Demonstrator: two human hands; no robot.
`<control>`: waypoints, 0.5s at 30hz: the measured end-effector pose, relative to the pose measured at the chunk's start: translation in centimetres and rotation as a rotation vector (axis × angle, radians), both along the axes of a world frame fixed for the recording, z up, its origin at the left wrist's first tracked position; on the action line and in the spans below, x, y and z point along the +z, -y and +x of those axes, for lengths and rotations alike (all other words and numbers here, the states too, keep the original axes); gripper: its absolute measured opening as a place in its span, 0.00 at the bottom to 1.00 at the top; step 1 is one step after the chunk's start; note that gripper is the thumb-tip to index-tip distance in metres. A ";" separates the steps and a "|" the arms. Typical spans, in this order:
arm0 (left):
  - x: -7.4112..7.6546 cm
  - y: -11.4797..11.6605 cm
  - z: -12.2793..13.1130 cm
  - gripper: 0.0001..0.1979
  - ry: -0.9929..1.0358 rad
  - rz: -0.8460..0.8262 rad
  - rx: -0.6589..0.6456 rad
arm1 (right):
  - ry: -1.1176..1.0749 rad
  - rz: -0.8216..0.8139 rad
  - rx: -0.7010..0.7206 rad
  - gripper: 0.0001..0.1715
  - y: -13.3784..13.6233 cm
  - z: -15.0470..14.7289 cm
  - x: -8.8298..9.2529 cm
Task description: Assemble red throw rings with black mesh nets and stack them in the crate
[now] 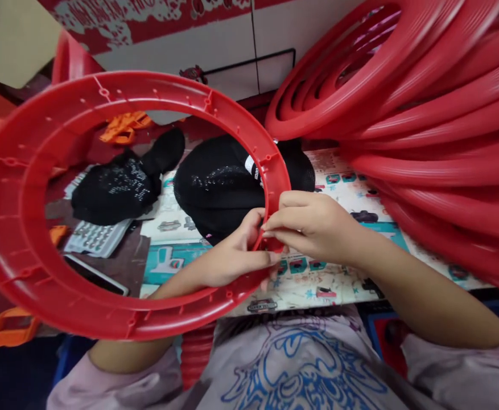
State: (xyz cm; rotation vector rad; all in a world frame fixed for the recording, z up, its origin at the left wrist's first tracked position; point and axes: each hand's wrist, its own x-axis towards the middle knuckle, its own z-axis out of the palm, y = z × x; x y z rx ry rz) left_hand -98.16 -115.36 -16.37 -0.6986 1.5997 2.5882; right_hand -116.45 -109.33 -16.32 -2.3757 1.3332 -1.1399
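Observation:
A large red plastic ring (155, 91) is tilted in front of me, its hollow side with small ribs and pegs facing up. My left hand (243, 253) reaches through the ring's opening and grips its right-hand rim. Close beside it, my right hand (302, 225) is closed at the same stretch of rim, thumb and fingers pinched together. Whatever the right fingertips hold is too small or hidden to make out. A black cap (219, 182) lies on the table behind the hands, partly covered by the rim.
Many red rings (441, 136) are piled on the right. Inside the held ring's opening show a black cloth item (112, 188), a calculator (98, 236) and a phone (95, 276). Orange plastic pieces (125, 126) lie behind. Printed cardboard (343, 279) covers the tabletop.

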 end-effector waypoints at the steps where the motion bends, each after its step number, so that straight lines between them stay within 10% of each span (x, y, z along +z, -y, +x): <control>1: -0.1 0.0 0.0 0.20 -0.002 -0.003 0.008 | -0.001 0.014 -0.015 0.12 0.0 0.0 0.0; 15: -2.0 0.1 -0.3 0.21 -0.111 -0.371 0.166 | 0.034 0.469 -0.250 0.06 0.1 0.5 0.5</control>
